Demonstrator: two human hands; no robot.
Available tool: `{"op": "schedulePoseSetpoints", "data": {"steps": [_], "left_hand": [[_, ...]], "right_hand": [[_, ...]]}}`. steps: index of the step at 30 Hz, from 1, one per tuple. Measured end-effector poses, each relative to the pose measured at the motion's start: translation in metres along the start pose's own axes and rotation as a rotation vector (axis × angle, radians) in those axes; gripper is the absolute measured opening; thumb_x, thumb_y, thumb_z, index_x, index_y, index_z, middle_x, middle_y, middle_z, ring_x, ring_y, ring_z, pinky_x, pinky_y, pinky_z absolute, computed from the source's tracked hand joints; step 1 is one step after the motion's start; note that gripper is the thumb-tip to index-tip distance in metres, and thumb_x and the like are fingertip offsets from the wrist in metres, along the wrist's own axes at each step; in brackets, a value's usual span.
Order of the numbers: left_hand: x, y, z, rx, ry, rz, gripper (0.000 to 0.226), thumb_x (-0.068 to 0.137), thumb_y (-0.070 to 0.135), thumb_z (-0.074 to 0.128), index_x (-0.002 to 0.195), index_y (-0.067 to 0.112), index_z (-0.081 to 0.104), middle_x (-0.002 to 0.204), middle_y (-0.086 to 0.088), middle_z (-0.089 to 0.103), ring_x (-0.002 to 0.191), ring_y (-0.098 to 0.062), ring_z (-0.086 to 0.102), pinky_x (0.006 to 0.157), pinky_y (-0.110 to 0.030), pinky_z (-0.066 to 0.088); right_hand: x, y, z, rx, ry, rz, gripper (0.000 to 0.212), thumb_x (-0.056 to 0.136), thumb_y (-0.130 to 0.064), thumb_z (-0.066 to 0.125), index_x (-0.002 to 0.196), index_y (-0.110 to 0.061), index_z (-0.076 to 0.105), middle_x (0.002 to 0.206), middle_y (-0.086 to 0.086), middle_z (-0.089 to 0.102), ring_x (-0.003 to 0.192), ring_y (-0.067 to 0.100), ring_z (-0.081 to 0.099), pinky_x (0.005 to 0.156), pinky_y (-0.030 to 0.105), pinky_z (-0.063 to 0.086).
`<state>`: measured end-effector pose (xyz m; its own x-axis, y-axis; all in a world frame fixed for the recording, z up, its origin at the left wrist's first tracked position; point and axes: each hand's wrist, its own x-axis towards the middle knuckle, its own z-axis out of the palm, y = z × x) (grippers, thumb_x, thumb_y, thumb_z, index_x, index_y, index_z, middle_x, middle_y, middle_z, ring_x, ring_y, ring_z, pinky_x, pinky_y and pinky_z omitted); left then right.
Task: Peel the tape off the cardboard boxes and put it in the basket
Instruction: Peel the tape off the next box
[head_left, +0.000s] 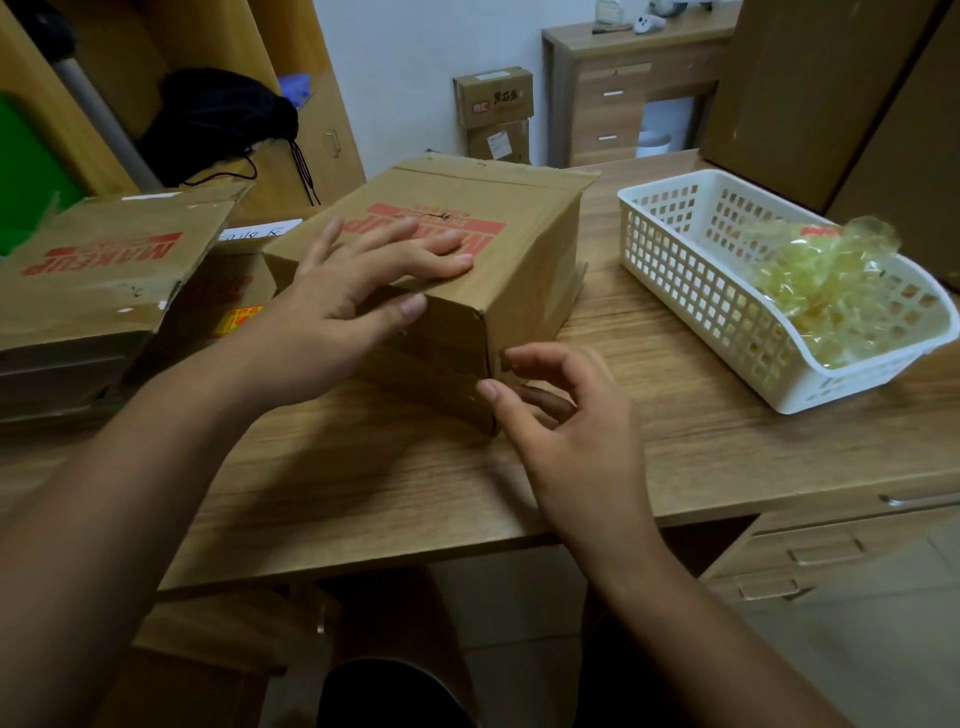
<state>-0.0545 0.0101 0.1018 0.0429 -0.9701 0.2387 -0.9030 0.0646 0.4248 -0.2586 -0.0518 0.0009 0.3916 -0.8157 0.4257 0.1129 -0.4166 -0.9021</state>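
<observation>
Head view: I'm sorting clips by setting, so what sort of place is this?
Probably a small office or storeroom: a wooden desk with drawers, cardboard boxes stacked on the floor by the wall, and a second drawer unit behind.

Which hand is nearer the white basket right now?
Right. The right hand is at the box's near corner, on the side facing the white basket; the left hand lies on the box top, farther away.
</observation>
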Motion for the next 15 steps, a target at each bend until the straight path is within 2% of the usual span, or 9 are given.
{"op": "schedulePoseSetpoints", "data": {"steps": [5, 7, 11, 15], "left_hand": [[0.0, -0.002, 0.0, -0.007, 0.009, -0.007, 0.042, 0.1, 0.036, 0.043, 0.137, 0.053, 0.049, 0.151, 0.035, 0.039, 0.148, 0.009, 0.019, 0.124, -0.048, -0.009], [0.0, -0.002, 0.0, -0.01, 0.005, -0.011, 0.042, 0.1, 0.036, 0.043, 0.137, 0.053, 0.049, 0.151, 0.036, 0.039, 0.147, 0.01, 0.019, 0.125, -0.049, -0.007], [0.0, -0.003, 0.0, -0.02, 0.009, -0.013, 0.041, 0.1, 0.036, 0.043, 0.136, 0.054, 0.049, 0.149, 0.037, 0.04, 0.147, 0.01, 0.02, 0.125, -0.049, -0.004], [0.0, -0.003, 0.0, -0.023, 0.014, -0.012, 0.041, 0.099, 0.035, 0.044, 0.136, 0.053, 0.05, 0.148, 0.038, 0.041, 0.146, 0.011, 0.02, 0.125, -0.047, -0.003]], "right_hand": [[0.012, 0.001, -0.006, -0.056, -0.031, -0.005, 0.008, 0.092, -0.014, 0.074, 0.091, -0.021, 0.071, 0.087, -0.008, 0.07, 0.084, 0.009, 0.069, 0.071, 0.014, 0.052], [0.017, 0.003, -0.01, -0.043, -0.094, 0.024, 0.01, 0.094, -0.016, 0.072, 0.089, -0.024, 0.07, 0.084, -0.008, 0.071, 0.082, 0.01, 0.069, 0.072, 0.021, 0.055], [0.022, 0.007, -0.014, -0.002, -0.121, 0.105, 0.011, 0.094, -0.019, 0.07, 0.086, -0.026, 0.067, 0.085, -0.001, 0.073, 0.083, 0.017, 0.072, 0.08, 0.047, 0.06], [0.023, 0.008, -0.014, 0.037, -0.124, 0.15, 0.004, 0.089, -0.027, 0.067, 0.086, -0.025, 0.066, 0.086, 0.002, 0.074, 0.084, 0.023, 0.072, 0.082, 0.055, 0.057]]}}
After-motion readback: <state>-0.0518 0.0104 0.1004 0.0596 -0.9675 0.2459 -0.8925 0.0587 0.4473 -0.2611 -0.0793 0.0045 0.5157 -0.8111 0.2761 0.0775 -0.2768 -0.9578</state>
